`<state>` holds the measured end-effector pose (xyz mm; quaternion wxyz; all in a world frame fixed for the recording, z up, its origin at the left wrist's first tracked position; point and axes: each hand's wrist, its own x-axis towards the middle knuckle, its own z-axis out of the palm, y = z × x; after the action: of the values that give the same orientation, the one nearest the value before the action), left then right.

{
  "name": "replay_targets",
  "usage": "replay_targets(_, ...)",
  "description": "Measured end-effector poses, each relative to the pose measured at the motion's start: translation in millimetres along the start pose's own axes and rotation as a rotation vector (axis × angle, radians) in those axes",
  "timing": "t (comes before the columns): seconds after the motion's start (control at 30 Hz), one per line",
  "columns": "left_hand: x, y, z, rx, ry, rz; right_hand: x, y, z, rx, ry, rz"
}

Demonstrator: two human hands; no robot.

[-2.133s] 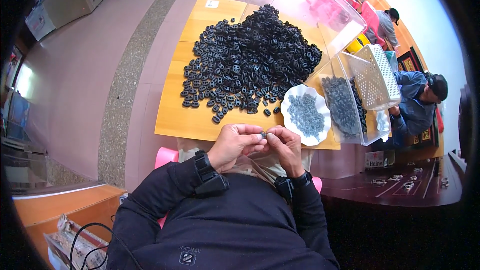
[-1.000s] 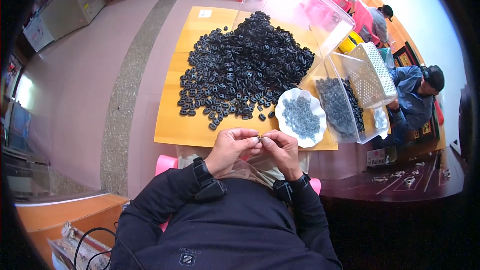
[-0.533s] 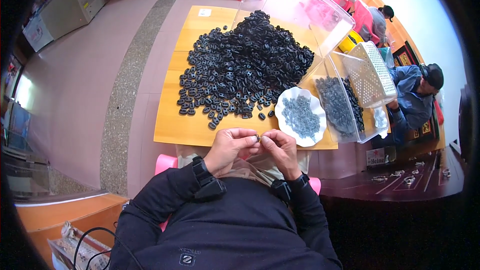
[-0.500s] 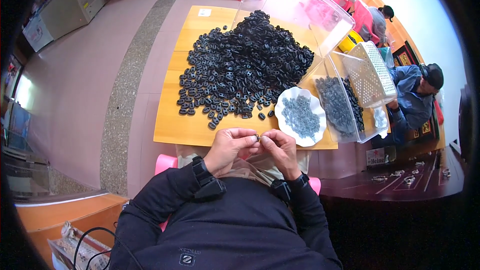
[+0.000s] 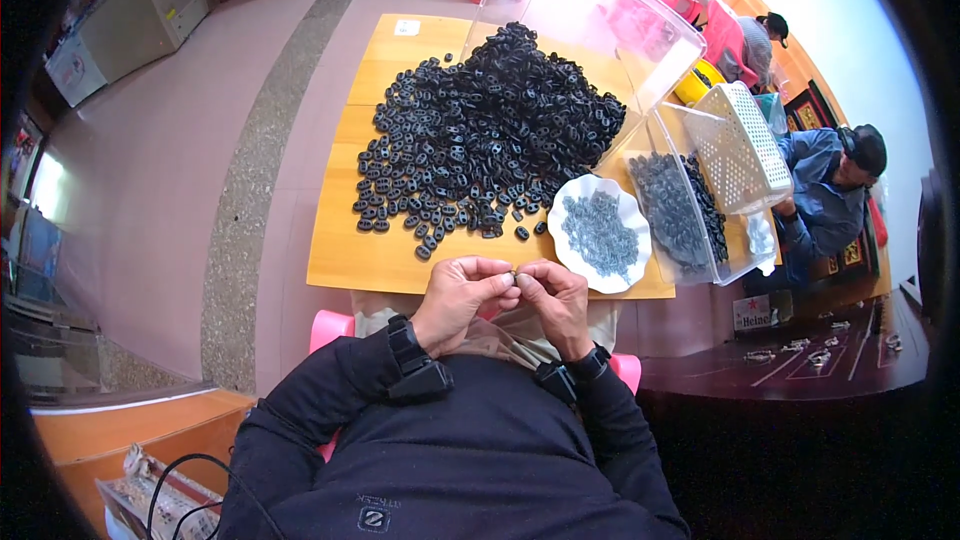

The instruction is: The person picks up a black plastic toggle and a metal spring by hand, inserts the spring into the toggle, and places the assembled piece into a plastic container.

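Note:
At the near edge of the table my left hand [image 5: 462,302] and my right hand [image 5: 558,302] meet, thumbs and fingertips pinched together. A small dark piece [image 5: 514,277] shows between the tips, held by the left; most of it is covered by fingers. Whatever my right fingertips pinch is too small to make out. Beyond the hands spreads a large heap of black oval two-hole pieces [image 5: 490,130], with a few loose ones nearest me. A white wavy-rimmed plate [image 5: 562,252] right of the heap bears many small grey, metallic-looking parts [image 5: 602,232].
Right of the plate, a clear bin [image 5: 735,265] contains dark pieces, and a cream perforated basket [image 5: 745,145] rests over it. A large clear tub [image 5: 640,50] lies across the table's far right. One person [image 5: 835,170] sits at right; others sit farther back. The wooden tabletop [image 5: 350,240] ends before my lap.
My right hand has shifted slightly left, bringing its fingertips closer against the left ones. The small piece stays between them; the heap and plate look the same.

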<state>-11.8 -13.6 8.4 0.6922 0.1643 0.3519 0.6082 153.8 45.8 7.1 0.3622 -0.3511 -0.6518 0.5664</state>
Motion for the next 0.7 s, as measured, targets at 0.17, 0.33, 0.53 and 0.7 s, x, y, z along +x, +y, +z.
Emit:
replay_targets(0.17,-0.3,2.0,1.3,0.004,0.016,0.015,4.0,-7.1,1.2,0.055,0.01,0.001)
replay_targets(0.33,0.1,16.7,-6.7,0.012,0.058,0.084,5.7,-19.5,-5.4,-0.042,0.108,-0.093)
replay_targets(0.53,-0.6,26.9,-11.2,0.052,0.123,0.148,11.9,-14.8,-15.4,-0.614,0.135,-0.347)
replay_targets(0.7,-0.3,23.4,-13.6,0.024,0.134,0.153,15.6,-13.0,-2.5,-1.147,-0.023,-0.272)
